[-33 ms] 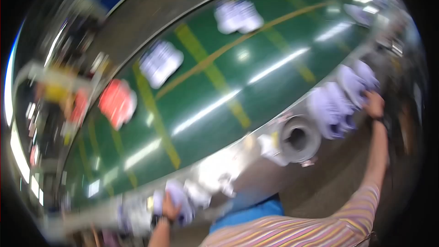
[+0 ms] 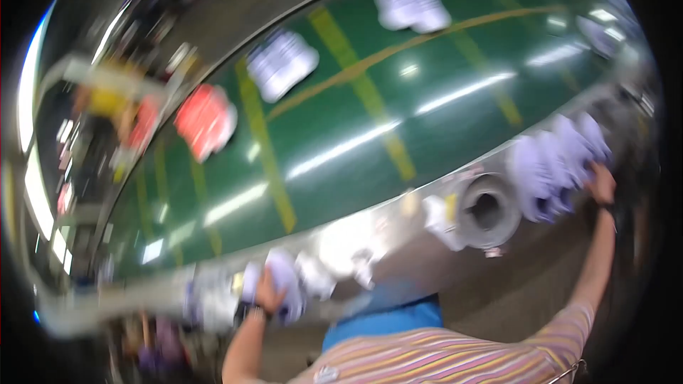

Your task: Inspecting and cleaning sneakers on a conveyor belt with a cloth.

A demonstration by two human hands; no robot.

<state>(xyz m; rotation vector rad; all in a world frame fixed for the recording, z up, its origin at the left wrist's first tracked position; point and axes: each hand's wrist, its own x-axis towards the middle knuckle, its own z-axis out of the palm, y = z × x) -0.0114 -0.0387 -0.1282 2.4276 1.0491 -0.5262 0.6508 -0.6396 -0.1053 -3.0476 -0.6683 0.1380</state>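
**Several lilac shoes [image 2: 544, 171] along the near metal ledge [image 2: 409, 259], others out on the green belt [image 2: 341, 185]**

As they lie, the footwear is split. Out on the belt sit red shoes [image 2: 205, 122] and, spaced well apart, a pale pair [image 2: 282, 64] and a second pale pair [image 2: 413, 3]. The cluster on the ledge, to the right of a grey ring-shaped roll [image 2: 508, 217], is off the belt, as is the single lilac shoe [image 2: 290, 291] on the left, so the sharing-out looks partial.

The left hand [image 2: 269, 293] has its fingers laid against that single shoe, slightly bent. The right hand [image 2: 601, 183] reaches to the cluster's far end, fingertips touching the end shoe [image 2: 596, 139]. Blur hides how tightly either is closed; I cannot tell a firm grasp from a light touch.
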